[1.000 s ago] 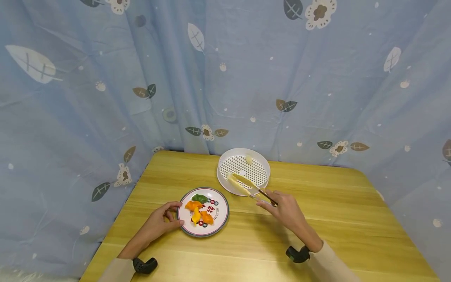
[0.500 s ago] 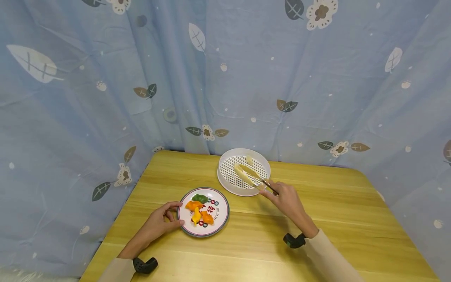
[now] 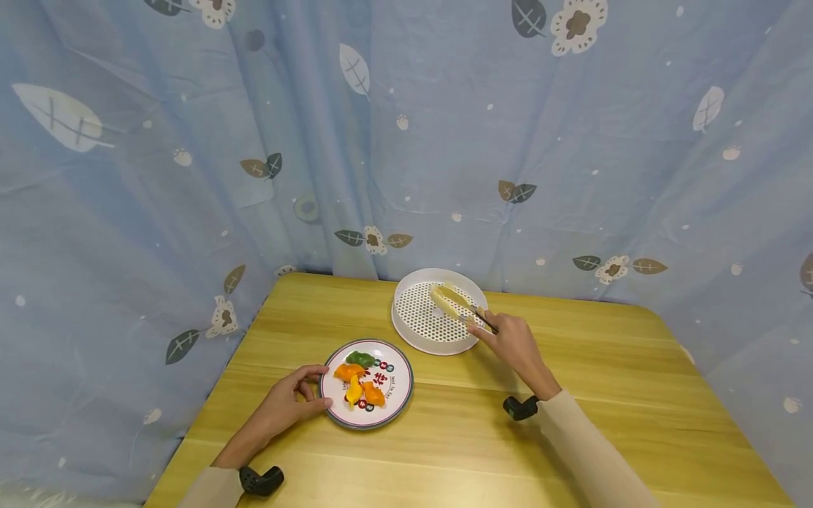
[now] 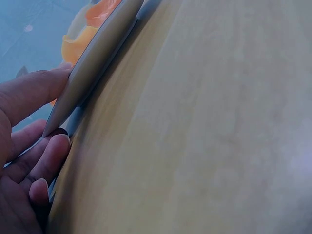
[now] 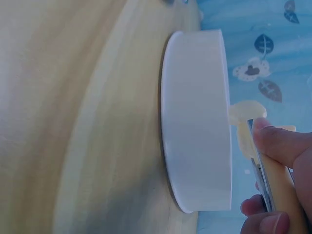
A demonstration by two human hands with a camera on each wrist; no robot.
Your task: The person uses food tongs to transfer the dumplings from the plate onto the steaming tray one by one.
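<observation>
My left hand [image 3: 284, 398] pinches the left rim of a round white plate [image 3: 396, 402], thumb on top and fingers curled under the rim in the left wrist view. Several dumpling-shaped pieces lie on the plate: a green one [image 3: 360, 359], a yellow one [image 3: 353, 390] and orange ones [image 3: 375, 394]. My right hand [image 3: 516, 346] grips tongs [image 5: 280, 185] with pale yellow, broad ends. Those ends reach into a white steamer basket [image 3: 435, 346] with a perforated floor. They overlap the spot of a small pale dumpling-like piece near its back wall, mostly hidden now.
The basket stands at the back of a wooden table [image 3: 603, 395], behind and to the right of the plate. A blue patterned curtain [image 3: 432, 141] hangs behind the table and along its left side. Each wrist wears a black device [image 3: 262, 481].
My right hand has carried the tongs forward, from the basket's front edge to over its back half, and their ends have drawn closer together. The left hand and plate stay put.
</observation>
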